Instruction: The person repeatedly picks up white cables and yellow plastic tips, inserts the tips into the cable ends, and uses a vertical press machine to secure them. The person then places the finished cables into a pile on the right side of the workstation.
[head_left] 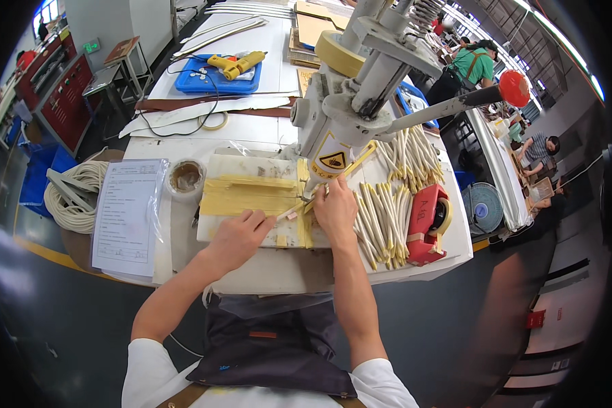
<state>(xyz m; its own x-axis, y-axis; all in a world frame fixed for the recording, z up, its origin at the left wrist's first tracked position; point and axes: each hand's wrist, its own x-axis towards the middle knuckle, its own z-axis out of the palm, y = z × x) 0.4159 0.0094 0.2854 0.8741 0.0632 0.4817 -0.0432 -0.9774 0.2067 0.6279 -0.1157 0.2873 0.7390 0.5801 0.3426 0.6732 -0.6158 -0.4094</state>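
Note:
My left hand (pixel 236 234) is closed in a pinch on one end of a thin pale cord (pixel 290 210) with yellow on it. My right hand (pixel 336 207) pinches the same cord farther right, just under the head of a grey hand press (pixel 333 112). Both hands are over a white board (pixel 214 231) partly covered with strips of yellow tape (pixel 245 198). The exact grip of the right fingertips is partly hidden. Right of that hand lie bundles of short white cords (pixel 381 221) with yellow-wrapped ends.
A red tape dispenser (pixel 425 228) stands at the table's right edge. The press lever with its red knob (pixel 514 88) juts right. On the left are a tape roll (pixel 185 178), a printed sheet (pixel 130 214) and coiled rope (pixel 75 204). A yellow glue gun (pixel 236 65) rests on a blue tray (pixel 217 85).

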